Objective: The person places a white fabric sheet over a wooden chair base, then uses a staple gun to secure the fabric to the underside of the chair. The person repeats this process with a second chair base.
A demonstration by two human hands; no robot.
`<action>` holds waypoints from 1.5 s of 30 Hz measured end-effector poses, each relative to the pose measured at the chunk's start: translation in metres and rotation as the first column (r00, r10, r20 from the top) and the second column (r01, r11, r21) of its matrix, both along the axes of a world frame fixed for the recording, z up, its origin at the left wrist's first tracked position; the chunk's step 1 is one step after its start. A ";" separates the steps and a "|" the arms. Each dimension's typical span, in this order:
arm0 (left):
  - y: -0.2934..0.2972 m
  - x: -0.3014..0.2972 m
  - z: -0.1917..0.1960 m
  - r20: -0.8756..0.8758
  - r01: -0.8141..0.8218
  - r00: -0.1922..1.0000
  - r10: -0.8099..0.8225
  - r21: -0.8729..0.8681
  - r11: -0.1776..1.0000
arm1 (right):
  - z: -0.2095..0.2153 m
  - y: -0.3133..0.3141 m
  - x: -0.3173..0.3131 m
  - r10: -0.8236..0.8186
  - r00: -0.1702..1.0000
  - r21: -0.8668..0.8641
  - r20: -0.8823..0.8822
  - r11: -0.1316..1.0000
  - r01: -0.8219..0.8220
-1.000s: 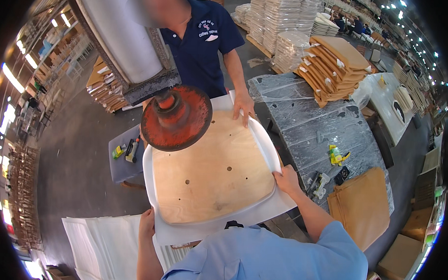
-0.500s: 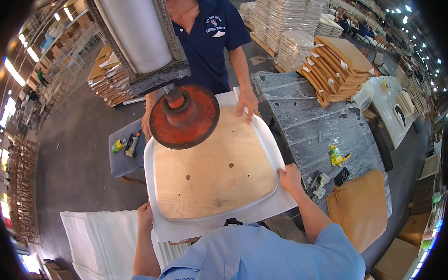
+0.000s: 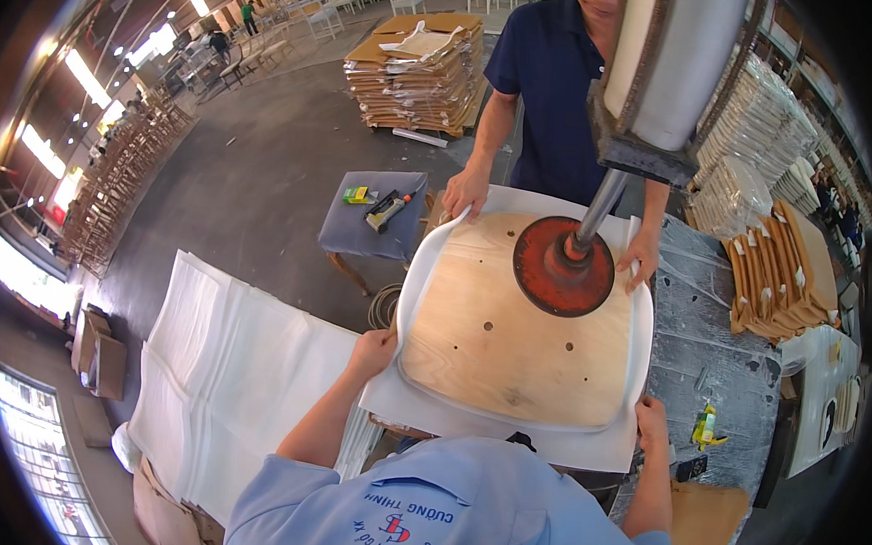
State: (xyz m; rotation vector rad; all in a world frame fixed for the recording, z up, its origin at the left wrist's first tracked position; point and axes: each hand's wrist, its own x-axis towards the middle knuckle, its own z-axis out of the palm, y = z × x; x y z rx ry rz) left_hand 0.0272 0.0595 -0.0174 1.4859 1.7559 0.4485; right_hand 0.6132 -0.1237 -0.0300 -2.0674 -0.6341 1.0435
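Observation:
A pale plywood seat panel [image 3: 529, 367] with several holes lies on a white sheet [image 3: 583, 449], whose edge curls up around it. A round red press disc [image 3: 563, 265] on a metal rod rests against the panel's far half. My left hand [image 3: 374, 355] is closed on the sheet's left edge. At the near right corner, my right hand [image 3: 652, 421] pinches the sheet's edge. Across from me a co-worker in a dark blue shirt has a hand [image 3: 466, 191] on the far left edge and another hand [image 3: 638, 256] on the far right edge.
A padded stool [image 3: 347, 217] holding a stapler-like tool [image 3: 390, 211] stands to the left. White sheets [image 3: 230, 390] are stacked near left. On the right is a grey worktable [image 3: 689, 320] with brown padded pieces [image 3: 777, 270]. The press column [image 3: 668, 79] hangs overhead.
The press rod has extended and the red disc has come down to the panel. My right hand has shifted from the panel's right side to the sheet's near right corner. The view has turned left.

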 end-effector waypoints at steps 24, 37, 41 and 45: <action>0.001 -0.014 -0.022 0.488 -0.143 0.816 0.309 -0.348 0.927 | -0.015 -0.010 -0.006 -0.134 0.935 -0.033 -0.327 0.991 0.130; -0.007 -0.011 -0.024 0.535 -0.182 0.763 0.362 -0.359 0.915 | -0.018 0.004 -0.014 -0.076 0.997 0.078 -0.022 0.994 0.078; -0.002 -0.008 -0.026 0.504 -0.161 0.784 0.362 -0.398 0.903 | -0.009 0.002 -0.009 0.005 0.990 0.049 0.140 0.999 -0.012; 0.012 -0.012 -0.019 0.295 -0.240 0.905 0.307 -0.242 0.940 | 0.008 0.005 -0.004 0.183 0.862 -0.045 0.472 0.982 -0.184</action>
